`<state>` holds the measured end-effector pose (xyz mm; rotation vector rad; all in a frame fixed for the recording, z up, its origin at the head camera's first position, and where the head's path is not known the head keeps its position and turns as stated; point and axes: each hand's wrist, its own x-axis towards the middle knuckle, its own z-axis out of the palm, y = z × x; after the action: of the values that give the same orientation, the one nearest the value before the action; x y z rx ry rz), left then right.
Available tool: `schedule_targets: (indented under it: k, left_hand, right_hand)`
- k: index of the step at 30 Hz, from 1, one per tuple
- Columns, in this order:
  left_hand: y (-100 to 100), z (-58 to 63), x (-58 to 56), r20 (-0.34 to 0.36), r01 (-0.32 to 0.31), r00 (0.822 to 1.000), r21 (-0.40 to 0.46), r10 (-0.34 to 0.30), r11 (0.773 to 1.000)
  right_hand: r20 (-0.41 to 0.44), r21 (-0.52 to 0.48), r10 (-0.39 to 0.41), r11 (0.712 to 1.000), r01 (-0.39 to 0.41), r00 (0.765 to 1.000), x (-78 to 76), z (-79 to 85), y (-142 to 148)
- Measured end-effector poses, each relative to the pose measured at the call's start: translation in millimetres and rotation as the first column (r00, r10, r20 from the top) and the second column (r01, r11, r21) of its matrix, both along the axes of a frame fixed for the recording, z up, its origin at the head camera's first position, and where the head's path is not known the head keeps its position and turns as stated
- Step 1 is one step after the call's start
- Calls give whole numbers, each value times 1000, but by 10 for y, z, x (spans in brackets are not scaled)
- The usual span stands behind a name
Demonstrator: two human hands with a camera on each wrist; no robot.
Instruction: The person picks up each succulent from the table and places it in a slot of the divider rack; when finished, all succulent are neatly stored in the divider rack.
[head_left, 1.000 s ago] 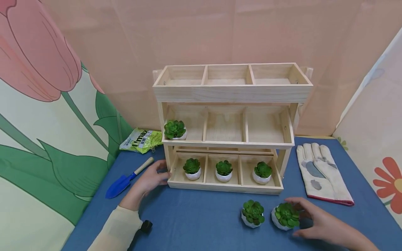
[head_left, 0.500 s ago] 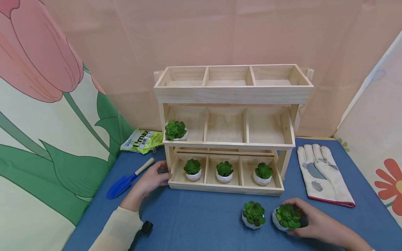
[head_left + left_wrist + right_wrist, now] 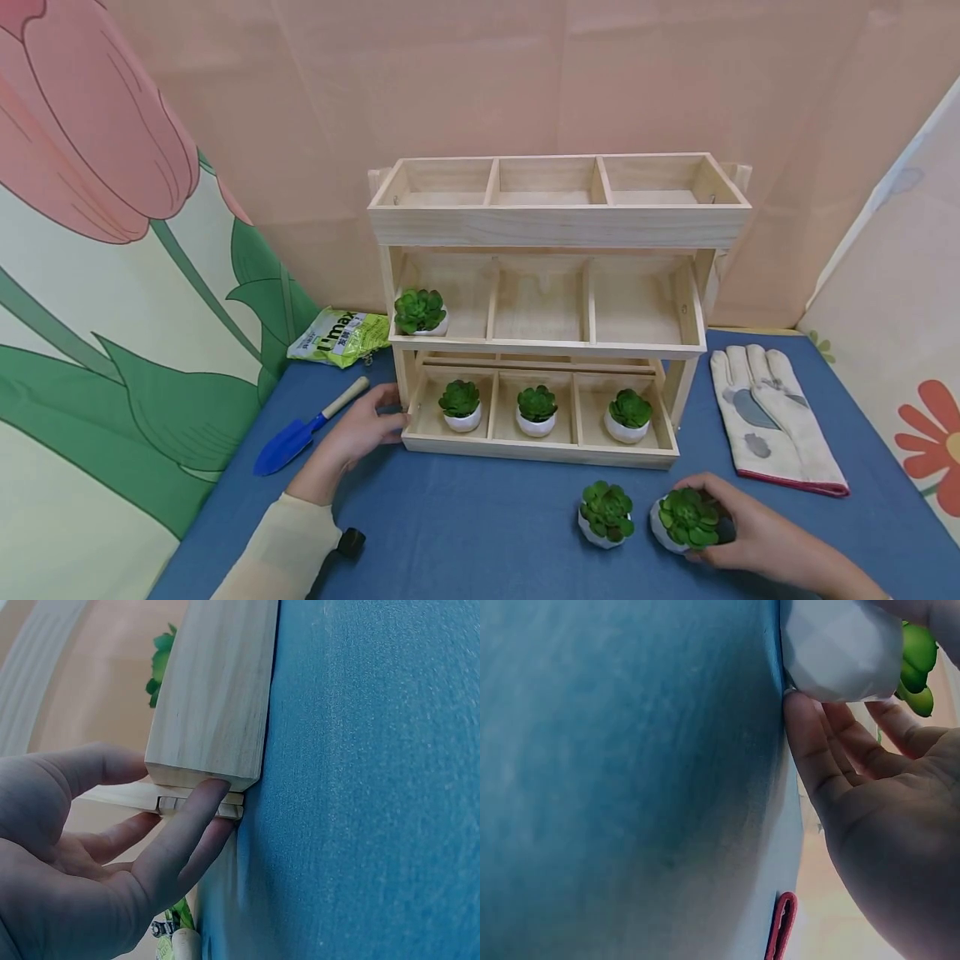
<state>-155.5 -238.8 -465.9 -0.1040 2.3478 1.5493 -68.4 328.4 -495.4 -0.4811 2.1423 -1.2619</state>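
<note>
My right hand (image 3: 772, 542) grips a potted succulent (image 3: 688, 518) at the front right of the table, thumb and fingers round its sides. In the right wrist view the faceted white pot (image 3: 844, 649) sits low against the blue cloth, fingertips at its side. Just left of it stands another succulent (image 3: 606, 512) in a white pot. My left hand (image 3: 360, 433) holds the lower left end of a three-tier wooden plant stand (image 3: 555, 227); thumb and bent fingers meet the tray's end (image 3: 206, 776). Three succulents (image 3: 536, 404) fill the bottom tier, and one (image 3: 420, 312) is in the middle tier's left compartment.
A blue trowel (image 3: 288, 444) with a pale handle lies left of the stand, near a green-and-white packet (image 3: 337, 336). Pale work gloves (image 3: 772, 421) with red trim lie on the right. Behind the stand hangs a pinkish backdrop (image 3: 480, 75).
My right hand has closed from beside the right-hand succulent onto its pot. The left hand has stayed at the stand's lower left end.
</note>
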Motion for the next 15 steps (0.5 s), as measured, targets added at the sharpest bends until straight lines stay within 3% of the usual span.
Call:
schedule_targets:
  k: [10,15]
  left_hand:
    - [-8,-1,-4,3,-3,1000,4,3,1000]
    - [-12,-11,-2,5,-7,1000,4,7,1000]
  right_hand:
    - [-12,-4,6,1000,-6,1000,18,26,-20]
    - [-62,-43,17,999,-20,998,29,67,-21]
